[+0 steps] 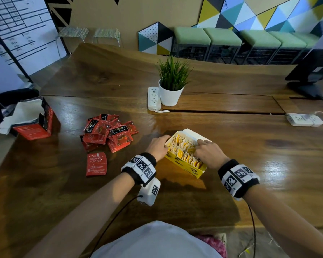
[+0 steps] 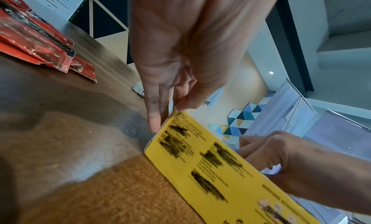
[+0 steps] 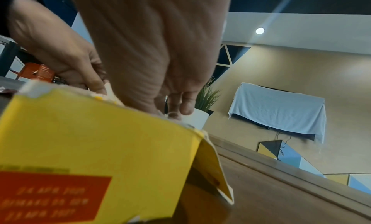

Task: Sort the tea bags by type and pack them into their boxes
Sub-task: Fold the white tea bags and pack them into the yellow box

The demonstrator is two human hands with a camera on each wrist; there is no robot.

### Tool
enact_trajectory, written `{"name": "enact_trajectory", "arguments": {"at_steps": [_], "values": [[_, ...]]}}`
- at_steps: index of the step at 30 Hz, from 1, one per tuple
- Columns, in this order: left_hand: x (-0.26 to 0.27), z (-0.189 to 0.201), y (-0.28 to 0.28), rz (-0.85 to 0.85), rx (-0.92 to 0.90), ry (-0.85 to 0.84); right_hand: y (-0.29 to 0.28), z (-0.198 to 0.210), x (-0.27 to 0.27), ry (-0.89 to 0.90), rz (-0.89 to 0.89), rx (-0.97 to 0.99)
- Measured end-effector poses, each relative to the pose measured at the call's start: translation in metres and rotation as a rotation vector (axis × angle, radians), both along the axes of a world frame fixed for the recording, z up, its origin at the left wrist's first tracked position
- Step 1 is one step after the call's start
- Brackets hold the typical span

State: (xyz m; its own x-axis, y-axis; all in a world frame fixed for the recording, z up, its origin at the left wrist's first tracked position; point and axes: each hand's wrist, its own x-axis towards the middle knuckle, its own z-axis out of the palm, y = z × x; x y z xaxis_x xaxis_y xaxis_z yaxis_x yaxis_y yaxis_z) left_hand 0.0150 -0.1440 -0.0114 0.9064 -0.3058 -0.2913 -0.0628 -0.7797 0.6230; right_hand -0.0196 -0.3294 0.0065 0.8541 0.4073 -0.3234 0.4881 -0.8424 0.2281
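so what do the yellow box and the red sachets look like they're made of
Yellow box: thin printed cardboard, matte; its torn rim shows a pale fibrous edge in the right wrist view. Red sachets: probably foil or plastic film, glossy, creased, catching highlights.

Hidden fingertips, blurred print

Inside the yellow box (image 1: pixel 186 167), the right hand (image 1: pixel 209 154) covers the tea bags (image 1: pixel 183 148) beneath it, and its fingertips cannot be made out among them. The print on the box's side is smeared beyond reading in the left wrist view. Left of the box, the lower sachets of the red pile (image 1: pixel 108 134) lie buried.
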Motion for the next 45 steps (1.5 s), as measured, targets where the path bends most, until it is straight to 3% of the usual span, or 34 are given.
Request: {"name": "enact_trajectory", "arguments": {"at_steps": [8, 11, 13, 15, 17, 19, 24, 26, 29, 32, 35, 41, 45], "values": [[-0.004, -0.004, 0.025, 0.113, -0.018, 0.029, 0.016, -0.018, 0.004, -0.048, 0.105, 0.082], [-0.009, -0.008, 0.039, 0.177, -0.046, 0.032, 0.019, -0.015, 0.005, -0.159, 0.106, 0.292], [-0.014, -0.012, 0.051, 0.212, -0.095, 0.039, 0.017, -0.02, 0.005, -0.308, -0.046, 0.561], [-0.019, -0.012, 0.06, 0.229, -0.145, 0.044, 0.015, -0.028, 0.005, -0.402, -0.352, 0.826], [-0.024, -0.011, 0.066, 0.195, -0.136, 0.015, 0.018, -0.035, 0.007, -0.292, -0.727, 1.041], [-0.029, -0.007, 0.07, 0.126, -0.081, -0.044, 0.024, -0.04, 0.01, -0.023, -0.983, 1.223], [-0.029, -0.011, 0.075, 0.173, -0.069, -0.126, 0.03, -0.048, 0.028, 0.148, -1.04, 1.308], [-0.024, -0.013, 0.079, 0.198, -0.096, -0.141, 0.028, -0.047, 0.033, 0.248, -1.108, 1.46], [-0.015, -0.012, 0.085, 0.158, -0.145, 0.017, 0.022, -0.036, 0.039, 0.357, -1.191, 1.741], [-0.006, -0.01, 0.085, 0.066, -0.181, 0.133, 0.021, -0.016, 0.043, 0.294, -1.167, 1.882], [-0.002, -0.009, 0.079, -0.001, -0.157, 0.129, 0.029, 0.006, 0.039, 0.201, -0.965, 1.851], [-0.002, -0.008, 0.08, -0.03, -0.194, 0.102, 0.009, -0.003, 0.016, 0.22, -0.565, 1.487], [-0.006, 0.001, 0.079, -0.096, -0.278, 0.027, -0.001, -0.022, 0.004, 0.007, -0.215, 1.184]]}}
